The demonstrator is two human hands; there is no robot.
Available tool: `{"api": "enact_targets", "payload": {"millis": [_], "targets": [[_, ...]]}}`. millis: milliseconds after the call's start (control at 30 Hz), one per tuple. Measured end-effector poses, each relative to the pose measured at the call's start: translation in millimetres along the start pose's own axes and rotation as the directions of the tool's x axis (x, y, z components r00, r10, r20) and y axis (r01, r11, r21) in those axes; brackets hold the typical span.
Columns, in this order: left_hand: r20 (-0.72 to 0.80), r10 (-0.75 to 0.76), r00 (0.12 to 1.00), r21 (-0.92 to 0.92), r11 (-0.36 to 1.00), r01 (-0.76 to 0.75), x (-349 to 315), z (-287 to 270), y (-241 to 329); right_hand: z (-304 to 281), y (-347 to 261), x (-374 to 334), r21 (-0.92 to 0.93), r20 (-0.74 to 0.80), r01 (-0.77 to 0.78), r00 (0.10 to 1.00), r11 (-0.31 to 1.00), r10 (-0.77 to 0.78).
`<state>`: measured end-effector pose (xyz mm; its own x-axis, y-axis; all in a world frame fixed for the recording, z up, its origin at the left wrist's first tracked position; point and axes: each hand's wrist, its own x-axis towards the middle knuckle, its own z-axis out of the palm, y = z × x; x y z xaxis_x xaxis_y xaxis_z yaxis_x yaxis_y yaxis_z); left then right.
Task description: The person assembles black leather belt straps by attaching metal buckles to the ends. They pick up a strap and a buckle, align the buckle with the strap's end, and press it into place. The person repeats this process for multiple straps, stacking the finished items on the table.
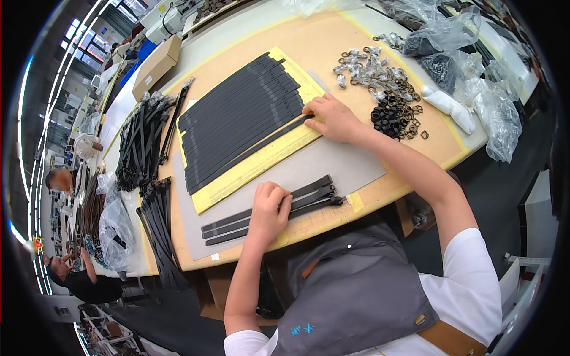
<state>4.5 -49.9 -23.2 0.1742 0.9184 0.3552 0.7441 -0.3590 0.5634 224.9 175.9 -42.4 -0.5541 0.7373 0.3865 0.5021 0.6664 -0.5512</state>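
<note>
the board [255, 166] lies on a sheet [356, 166], itself on the table [320, 35]. on the board rests a row of straps [243, 113], with the right hand [333, 118] at the board's right edge. in front of the board lie a few loose straps [309, 199], the left hand [270, 207] over them. left of the board lies a strap bundle [139, 142]; front left of it, a second bundle [160, 231] reaches past the table's edge. behind the board, leftward, sits a carton [157, 68]. right of the board lie small fittings [389, 115], and farther right, plastic bags [502, 130].
</note>
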Motion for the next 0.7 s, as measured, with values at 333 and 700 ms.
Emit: {"api": "enact_targets", "payload": {"millis": [333,700], "targets": [[-0.063,0.062,0.996,0.13,0.99,-0.054,3,20,-10,-12,-15,1,0.048,0.304,-0.202,0.936,0.978,0.178],[-0.172,0.115,0.978,0.163,0.983,-0.087,7,8,7,-30,-52,-55,0.723,0.347,-0.362,0.927,0.588,0.144]]}}
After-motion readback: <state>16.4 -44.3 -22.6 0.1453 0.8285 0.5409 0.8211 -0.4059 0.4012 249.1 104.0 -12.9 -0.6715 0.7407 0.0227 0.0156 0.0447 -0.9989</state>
